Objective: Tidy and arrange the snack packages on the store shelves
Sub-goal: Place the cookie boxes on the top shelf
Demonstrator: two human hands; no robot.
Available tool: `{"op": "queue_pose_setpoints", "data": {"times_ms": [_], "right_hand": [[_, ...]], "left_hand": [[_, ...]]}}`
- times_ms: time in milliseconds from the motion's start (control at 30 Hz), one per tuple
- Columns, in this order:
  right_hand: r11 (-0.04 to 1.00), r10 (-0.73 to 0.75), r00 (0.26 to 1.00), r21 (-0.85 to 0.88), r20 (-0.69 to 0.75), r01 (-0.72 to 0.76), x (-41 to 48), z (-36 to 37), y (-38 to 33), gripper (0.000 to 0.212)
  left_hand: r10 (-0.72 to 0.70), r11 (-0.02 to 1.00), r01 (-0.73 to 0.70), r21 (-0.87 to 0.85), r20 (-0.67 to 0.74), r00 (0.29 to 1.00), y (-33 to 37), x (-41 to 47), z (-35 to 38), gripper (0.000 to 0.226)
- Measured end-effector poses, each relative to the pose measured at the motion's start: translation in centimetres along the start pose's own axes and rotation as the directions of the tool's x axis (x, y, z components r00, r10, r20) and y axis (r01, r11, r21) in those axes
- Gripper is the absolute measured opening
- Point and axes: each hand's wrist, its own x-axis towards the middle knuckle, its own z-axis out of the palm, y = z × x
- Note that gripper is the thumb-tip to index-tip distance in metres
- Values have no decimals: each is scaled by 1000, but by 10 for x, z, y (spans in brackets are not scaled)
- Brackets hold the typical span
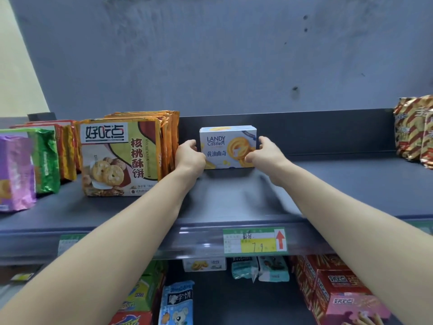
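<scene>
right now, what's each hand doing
Left hand: fingers curled on the left side of the white cookie box.
Right hand: pinches the box's right side.

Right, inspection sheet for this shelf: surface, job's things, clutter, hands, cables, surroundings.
Surface: dark grey top shelf, bare right of the box.
Job's things: white cookie box upright towards the back; walnut biscuit packs standing left of it.
Clutter: nothing seen.
Hands: left hand grips the box's left side, right hand its right side.
Cables: nothing seen.
Surroundings: grey wall; price tag on the shelf edge; red boxes below.
</scene>
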Motion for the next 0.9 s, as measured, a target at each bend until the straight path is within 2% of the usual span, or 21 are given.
{"op": "queue_pose_setpoints", "data": {"times_ms": [133, 300, 500, 667, 800, 900], "right_hand": [[995, -97, 994, -17, -60, 96, -33, -9, -22, 38], [971, -238, 971, -31, -22, 238, -87, -21, -32, 34], [945, -328, 944, 5, 41, 328, -162, -36, -12, 22], [955, -287, 940, -15, 186, 295, -209, -41, 21, 19], [973, -176, 937, -93, 301, 212, -226, -26, 61, 24], [972, -77, 931, -183, 357, 150, -226, -13, 92, 31]], "left_hand": [[94, 996, -94, 12, -52, 994, 17, -22, -9, 41], [166, 976, -158, -147, 41, 985, 32, -76, -19, 25], [255, 956, -235, -174, 106, 961, 31, -171, -36, 22], [199, 974, -175, -146, 166, 966, 18, -243, -45, 22], [18, 999, -10, -41, 206, 978, -18, -270, -42, 21], [-111, 993, 101, 68, 165, 980, -57, -271, -38, 23]]}}
